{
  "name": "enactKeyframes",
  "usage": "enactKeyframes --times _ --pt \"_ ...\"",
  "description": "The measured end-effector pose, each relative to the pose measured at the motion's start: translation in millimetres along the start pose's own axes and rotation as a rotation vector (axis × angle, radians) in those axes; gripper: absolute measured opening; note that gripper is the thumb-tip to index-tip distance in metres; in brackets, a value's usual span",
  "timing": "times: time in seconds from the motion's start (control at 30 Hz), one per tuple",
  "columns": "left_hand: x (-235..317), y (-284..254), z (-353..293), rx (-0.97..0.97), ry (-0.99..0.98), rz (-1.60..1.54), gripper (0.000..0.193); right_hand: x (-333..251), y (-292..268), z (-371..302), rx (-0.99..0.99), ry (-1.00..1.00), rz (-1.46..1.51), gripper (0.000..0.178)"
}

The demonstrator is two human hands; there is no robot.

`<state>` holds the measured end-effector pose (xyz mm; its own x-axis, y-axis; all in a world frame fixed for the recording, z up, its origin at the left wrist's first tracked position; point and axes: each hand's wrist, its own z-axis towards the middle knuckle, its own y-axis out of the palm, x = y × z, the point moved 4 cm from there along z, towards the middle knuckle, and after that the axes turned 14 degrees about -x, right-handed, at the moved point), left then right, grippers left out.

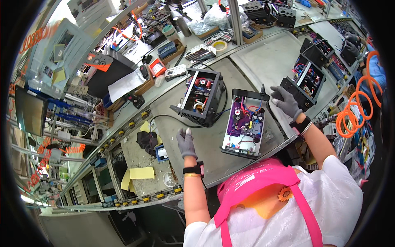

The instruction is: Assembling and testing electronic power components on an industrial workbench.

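My left hand (186, 143), in a grey glove, is over the near left part of a grey work board (168, 138), its fingers stretched and nothing in them. It is nearest to a black cable that curves from an open black device housing (201, 96) with red parts and wires inside. My right hand (286, 103), gloved too, has its fingers spread beside a second open unit (244, 123) with a purple circuit board and a black end panel. It looks apart from that panel, holding nothing. Both wrists wear dark bands.
More opened black units (306, 82) stand at the right, near a co-worker's gloved hands (352, 46). An orange coiled hose (349, 119) hangs there. Yellow paper (142, 173) and a dark cloth (147, 142) lie at the left. Multimeters, tape (220, 45) and boxes line the far shelf.
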<state>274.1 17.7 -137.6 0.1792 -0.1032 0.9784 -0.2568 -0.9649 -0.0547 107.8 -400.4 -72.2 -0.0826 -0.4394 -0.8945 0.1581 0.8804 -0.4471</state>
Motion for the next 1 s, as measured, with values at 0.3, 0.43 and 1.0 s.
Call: enactKeyframes --times 0.3,0.43,1.0 --pt "23 35 57 0.175 -0.15 0.473 0.089 -22 32 6 0.068 -0.002 0.144 0.056" --pt "35 46 67 0.129 0.026 0.321 0.095 -21 39 23 0.073 -0.021 0.047 0.051" --pt "19 11 77 0.282 0.236 -0.241 0.083 -2 60 42 0.167 0.055 0.454 0.017"
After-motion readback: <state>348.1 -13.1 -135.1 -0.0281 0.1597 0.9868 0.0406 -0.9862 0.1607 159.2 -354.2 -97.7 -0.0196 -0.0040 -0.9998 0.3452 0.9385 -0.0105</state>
